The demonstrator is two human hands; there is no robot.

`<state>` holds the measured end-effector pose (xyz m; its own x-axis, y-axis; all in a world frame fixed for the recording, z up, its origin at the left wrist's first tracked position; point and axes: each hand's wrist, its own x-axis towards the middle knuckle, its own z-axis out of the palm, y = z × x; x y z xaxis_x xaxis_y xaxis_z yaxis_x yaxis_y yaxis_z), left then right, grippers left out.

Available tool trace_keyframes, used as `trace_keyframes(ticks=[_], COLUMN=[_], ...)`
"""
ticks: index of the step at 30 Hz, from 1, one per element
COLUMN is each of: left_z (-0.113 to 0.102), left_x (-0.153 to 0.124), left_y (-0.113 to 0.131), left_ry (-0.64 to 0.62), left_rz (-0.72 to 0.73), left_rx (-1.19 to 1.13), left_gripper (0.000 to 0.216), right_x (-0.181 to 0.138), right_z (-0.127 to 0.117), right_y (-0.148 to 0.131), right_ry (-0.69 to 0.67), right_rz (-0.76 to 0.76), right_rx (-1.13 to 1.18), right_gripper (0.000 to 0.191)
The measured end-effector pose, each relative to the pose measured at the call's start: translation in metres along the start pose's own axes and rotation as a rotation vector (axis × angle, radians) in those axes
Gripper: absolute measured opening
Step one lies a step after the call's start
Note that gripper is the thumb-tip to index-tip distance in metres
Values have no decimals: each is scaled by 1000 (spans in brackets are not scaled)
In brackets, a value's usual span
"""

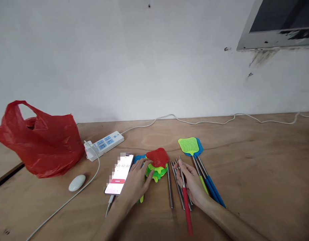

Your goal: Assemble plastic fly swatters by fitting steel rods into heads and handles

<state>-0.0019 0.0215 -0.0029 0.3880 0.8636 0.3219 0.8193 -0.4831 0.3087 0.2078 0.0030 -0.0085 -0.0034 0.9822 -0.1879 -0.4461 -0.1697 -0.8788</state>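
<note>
My right hand [191, 180] is closed around a metal rod with a red grip [187, 211], its grip end pointing towards me. My left hand [136, 177] reaches over a pile of fly swatter heads, its fingers apart and curved at the edge of the red swatter head [158, 156]. Whether the fingertips press on it I cannot tell. Under the red head lie green ones [158, 170], and a blue swatter head [138, 158] shows behind my left hand. Several loose metal rods [170, 187] lie between my hands, partly hidden by the right one.
Two swatters with handles, yellow-green [189, 146] and blue [214, 192], lie at the right. To the left are a phone [120, 174], a power strip [105, 144], a white mouse [77, 183] and a red plastic bag [49, 144]. A white cable [194, 123] runs along the wall.
</note>
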Motion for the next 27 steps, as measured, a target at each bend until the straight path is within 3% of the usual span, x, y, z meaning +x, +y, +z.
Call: trace_keyframes(ticks=[6, 12, 20, 27], left_z=[6, 11, 15, 4], left_x=[33, 50, 58, 58], left_y=[-13, -19, -22, -20], left_ry=[-110, -178, -189, -116], left_rz=[36, 24, 34, 46], left_rx=[33, 42, 3, -88], left_gripper=[44, 65, 58, 66], right_x=[2, 2, 1, 2], right_z=[-3, -3, -4, -5], right_y=[-2, 0, 7, 7], right_ry=[-5, -13, -35, -92], right_rz=[-39, -40, -18, 74], right_rx=[-4, -35, -59, 54], right_gripper=[54, 53, 51, 48])
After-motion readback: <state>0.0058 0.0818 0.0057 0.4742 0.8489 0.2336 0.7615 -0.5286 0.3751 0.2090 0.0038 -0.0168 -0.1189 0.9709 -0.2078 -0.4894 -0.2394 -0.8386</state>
